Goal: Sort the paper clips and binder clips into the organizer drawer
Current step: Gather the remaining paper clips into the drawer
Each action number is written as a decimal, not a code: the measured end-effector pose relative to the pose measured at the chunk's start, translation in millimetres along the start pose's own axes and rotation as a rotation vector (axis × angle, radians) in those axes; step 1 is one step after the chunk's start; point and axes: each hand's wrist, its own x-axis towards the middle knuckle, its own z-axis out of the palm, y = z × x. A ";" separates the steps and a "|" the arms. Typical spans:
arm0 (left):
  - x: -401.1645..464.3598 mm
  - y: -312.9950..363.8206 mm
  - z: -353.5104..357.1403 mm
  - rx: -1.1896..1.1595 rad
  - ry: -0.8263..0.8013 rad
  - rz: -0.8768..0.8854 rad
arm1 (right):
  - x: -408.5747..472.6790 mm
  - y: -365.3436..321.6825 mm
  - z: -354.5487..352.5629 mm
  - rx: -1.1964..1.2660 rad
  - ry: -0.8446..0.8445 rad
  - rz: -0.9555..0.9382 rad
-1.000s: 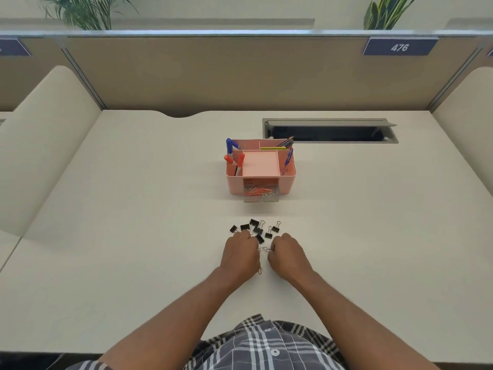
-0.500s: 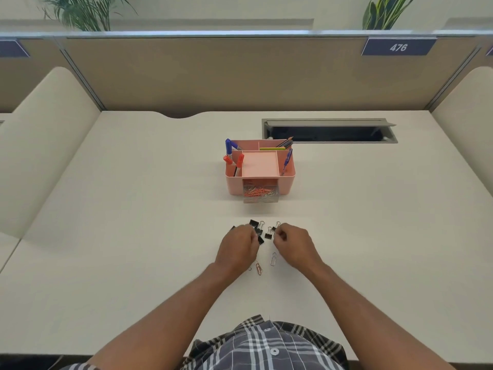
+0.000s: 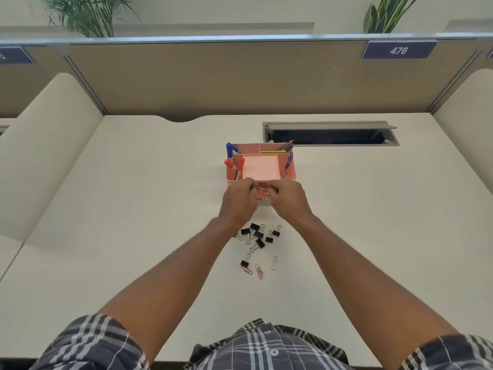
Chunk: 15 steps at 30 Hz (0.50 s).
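Observation:
A pink desk organizer (image 3: 291,169) stands mid-desk, and its clear drawer (image 3: 262,197) is pulled out toward me with orange-red paper clips inside. My left hand (image 3: 238,202) and my right hand (image 3: 289,200) hover side by side over that drawer, fingers curled inward. What the fingertips pinch is hidden. Nearer to me, several black binder clips (image 3: 257,233) lie in a loose cluster on the desk. One more binder clip (image 3: 245,263) sits beside three loose paper clips (image 3: 259,271).
Pens, markers and pencils (image 3: 286,146) stick up from the organizer's compartments. An open cable slot (image 3: 330,134) is recessed in the desk behind it. A tan partition (image 3: 240,76) closes the back, and padded cream dividers (image 3: 48,145) flank both sides.
Both hands have left the clip pile near me and moved forward to the organizer's open drawer. Three paper clips that were under the hands now lie exposed on the desk.

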 end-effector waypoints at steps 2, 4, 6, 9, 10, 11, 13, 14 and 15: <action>-6.1 -3.6 -0.3 -0.012 0.007 0.017 | -7.5 2.9 -1.6 0.039 0.005 -0.004; -17.6 -11.5 0.5 -0.022 0.000 0.031 | -22.2 7.8 -3.5 0.082 -0.011 0.024; -34.5 -22.5 4.2 -0.016 -0.026 0.042 | -40.7 15.4 -1.5 0.067 -0.092 0.079; -68.4 -38.4 10.7 0.018 -0.093 0.063 | -69.8 29.0 8.8 -0.027 -0.275 0.207; -80.3 -44.5 13.1 0.034 -0.125 0.082 | -78.9 33.3 12.7 -0.061 -0.324 0.241; -92.2 -50.6 15.7 0.048 -0.156 0.097 | -87.9 36.7 16.8 -0.098 -0.363 0.265; -115.3 -61.7 19.4 0.077 -0.185 0.104 | -104.9 39.8 26.0 -0.170 -0.412 0.289; -126.0 -66.1 21.1 0.088 -0.182 0.099 | -113.2 40.0 31.3 -0.201 -0.423 0.291; -135.8 -69.1 22.8 0.094 -0.168 0.090 | -121.1 39.5 37.1 -0.223 -0.426 0.285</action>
